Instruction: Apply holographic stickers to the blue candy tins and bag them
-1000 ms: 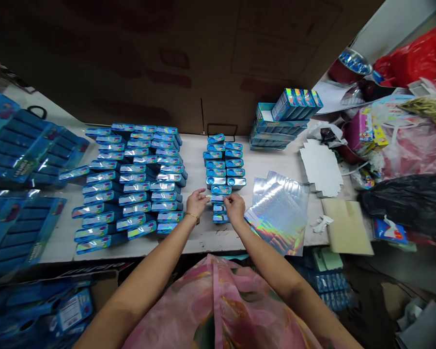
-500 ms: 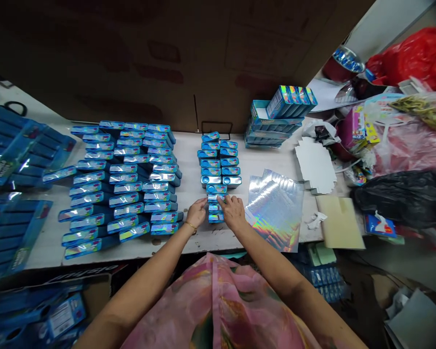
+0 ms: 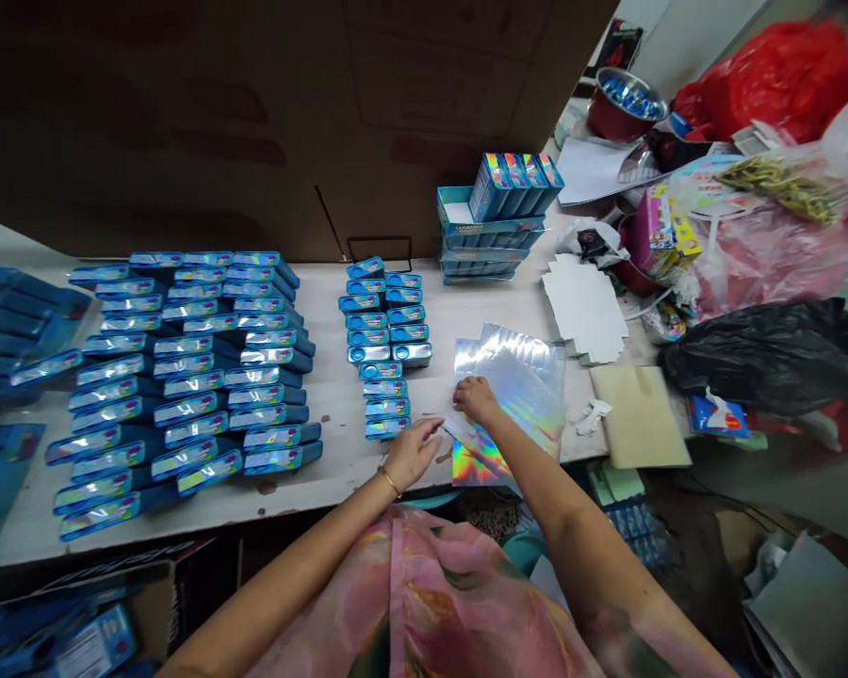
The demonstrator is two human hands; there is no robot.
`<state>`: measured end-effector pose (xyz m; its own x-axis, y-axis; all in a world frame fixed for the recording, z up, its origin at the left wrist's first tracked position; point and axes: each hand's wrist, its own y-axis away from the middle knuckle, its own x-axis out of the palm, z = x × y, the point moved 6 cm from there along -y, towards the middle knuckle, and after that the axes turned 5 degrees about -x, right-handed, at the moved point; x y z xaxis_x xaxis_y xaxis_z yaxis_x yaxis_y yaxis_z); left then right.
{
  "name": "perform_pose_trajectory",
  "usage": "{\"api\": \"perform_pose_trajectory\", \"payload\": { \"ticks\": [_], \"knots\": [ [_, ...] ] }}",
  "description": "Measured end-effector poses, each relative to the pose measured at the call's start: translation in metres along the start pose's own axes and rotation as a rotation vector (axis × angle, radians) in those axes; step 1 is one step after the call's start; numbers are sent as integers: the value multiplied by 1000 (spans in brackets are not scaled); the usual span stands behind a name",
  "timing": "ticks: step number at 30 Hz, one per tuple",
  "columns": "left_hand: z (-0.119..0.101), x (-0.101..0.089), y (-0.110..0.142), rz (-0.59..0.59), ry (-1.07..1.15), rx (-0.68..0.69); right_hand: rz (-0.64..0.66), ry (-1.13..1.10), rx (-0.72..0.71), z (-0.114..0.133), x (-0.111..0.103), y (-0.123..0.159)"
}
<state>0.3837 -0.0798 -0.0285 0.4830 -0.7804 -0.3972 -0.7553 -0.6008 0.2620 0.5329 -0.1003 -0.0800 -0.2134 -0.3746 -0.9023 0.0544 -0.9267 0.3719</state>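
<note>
My right hand (image 3: 475, 398) rests on the near left corner of a stack of shiny holographic sheets (image 3: 519, 395), fingers curled onto the top sheet. My left hand (image 3: 411, 454) hovers just left of that stack with its fingers stretched out, holding nothing. Right beside it runs a short column of small blue boxes (image 3: 385, 350), the nearest ones in a single file by my fingertips. A big block of long blue boxes (image 3: 184, 367) in rows fills the table's left half.
A brown cardboard wall (image 3: 289, 122) backs the white table (image 3: 325, 471). Stacked blue display trays (image 3: 491, 226) stand at the back. White die-cut cards (image 3: 585, 309), a tan card (image 3: 640, 416), a black bag (image 3: 763, 353) and red bags (image 3: 770, 75) crowd the right. Blue packs (image 3: 14, 320) lie far left.
Both hands left the small blue boxes and moved right. The right hand now touches the holographic sheets; the left hand has opened beside them. The camera view turned right.
</note>
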Motion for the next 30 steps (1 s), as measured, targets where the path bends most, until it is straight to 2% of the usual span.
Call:
{"api": "perform_pose_trajectory", "payload": {
  "ticks": [3, 6, 9, 11, 15, 18, 21, 23, 25, 28, 30],
  "knots": [
    [4, 17, -8, -79, -74, -22, -54, -41, -31, 3, -11, 3],
    [10, 23, -23, -136, -35, -104, -234, -94, -126, 11, -34, 18],
    [18, 27, -36, -127, 177, -225, -413, -54, -239, 19, -49, 38],
    [20, 27, -40, -139, 352, -247, -500, -4, -293, 24, -52, 50],
    [22, 30, -39, -109, 578, -299, -616, 24, -302, 32, -54, 68],
    [26, 29, -40, -120, 537, -330, -629, -34, -218, 36, -65, 81],
    [26, 23, -48, -167, 325, -315, -572, -148, -88, 40, -86, 97],
    [20, 19, -52, -183, 192, -274, -544, -280, 12, 40, -102, 106],
    [9, 12, -51, -217, 161, -207, -554, -447, 126, 36, -115, 110],
    [-9, -2, -39, -249, 363, -152, -578, -781, 282, 27, -116, 99],
    [-14, -11, -27, -220, 623, -207, -548, -1060, 364, 25, -105, 84]
  ]
}}
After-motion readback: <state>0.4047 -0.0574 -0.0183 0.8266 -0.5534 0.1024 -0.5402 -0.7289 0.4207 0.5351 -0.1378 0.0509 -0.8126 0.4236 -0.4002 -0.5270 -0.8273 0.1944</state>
